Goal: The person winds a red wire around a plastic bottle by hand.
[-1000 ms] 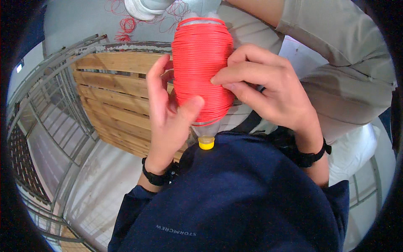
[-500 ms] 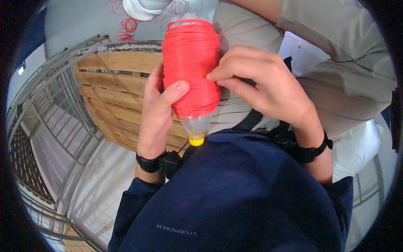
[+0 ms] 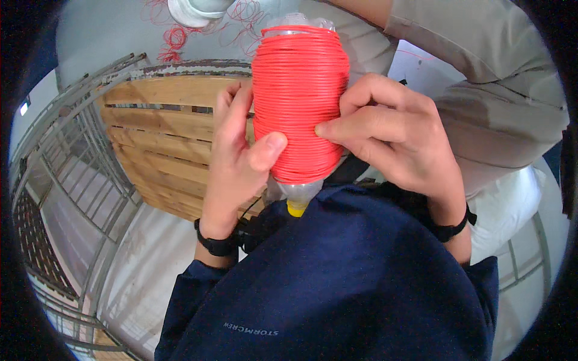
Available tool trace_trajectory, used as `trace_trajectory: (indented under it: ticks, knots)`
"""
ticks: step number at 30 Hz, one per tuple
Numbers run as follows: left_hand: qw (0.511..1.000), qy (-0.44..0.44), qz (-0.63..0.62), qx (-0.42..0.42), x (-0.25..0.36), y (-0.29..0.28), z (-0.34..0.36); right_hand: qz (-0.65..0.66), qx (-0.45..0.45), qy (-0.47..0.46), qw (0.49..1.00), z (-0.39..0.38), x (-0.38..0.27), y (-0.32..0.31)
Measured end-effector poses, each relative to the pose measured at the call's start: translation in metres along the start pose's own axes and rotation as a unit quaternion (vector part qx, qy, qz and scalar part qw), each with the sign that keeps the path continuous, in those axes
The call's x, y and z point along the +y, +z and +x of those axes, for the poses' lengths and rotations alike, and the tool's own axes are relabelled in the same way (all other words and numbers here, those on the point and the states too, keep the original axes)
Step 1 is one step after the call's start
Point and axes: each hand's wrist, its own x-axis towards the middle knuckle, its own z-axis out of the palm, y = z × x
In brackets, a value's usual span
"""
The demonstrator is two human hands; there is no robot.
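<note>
A clear plastic bottle (image 3: 301,191) points its yellow cap (image 3: 296,209) toward my body. Thin red cord (image 3: 295,90) is wound around it in tight side-by-side turns over most of its length. My left hand (image 3: 238,156) grips the wrapped bottle from the left, thumb across the lower turns and fingers partly hidden along its side. On the right side, my right hand (image 3: 403,129) has its fingers bent in a pinch at the cord, one fingertip pressed against the turns. Whether a loose cord end sits between those fingers is hidden.
Loose tangled red cord (image 3: 174,42) lies at the upper left, beside a white shoe (image 3: 198,12). A wooden slatted panel (image 3: 162,132) and grey metal rails (image 3: 99,180) stand left. Beige cloth (image 3: 500,120) and a white pillow-like bundle (image 3: 512,207) are on the right.
The wrapped bottle has shifted right and slightly down. My left fingers have loosened and come into view at its left side; my right fingertips have moved onto lower cord turns.
</note>
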Motion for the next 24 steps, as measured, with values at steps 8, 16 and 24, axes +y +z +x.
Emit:
trace_trajectory:
  ticks: [8, 16, 24]
  knots:
    - [0.992, -0.026, -0.107, 0.063, 0.036, 0.021, -0.002, -0.027, 0.001, -0.053, 0.998, 0.022, 0.002, 0.013]
    - [0.978, -0.079, -0.168, 0.097, 0.022, 0.012, 0.001, -0.005, -0.045, -0.026, 0.999, 0.018, 0.018, 0.005]
    - [0.989, -0.046, -0.114, 0.085, 0.027, 0.003, -0.002, 0.041, -0.084, -0.020, 0.995, 0.018, 0.016, 0.002]
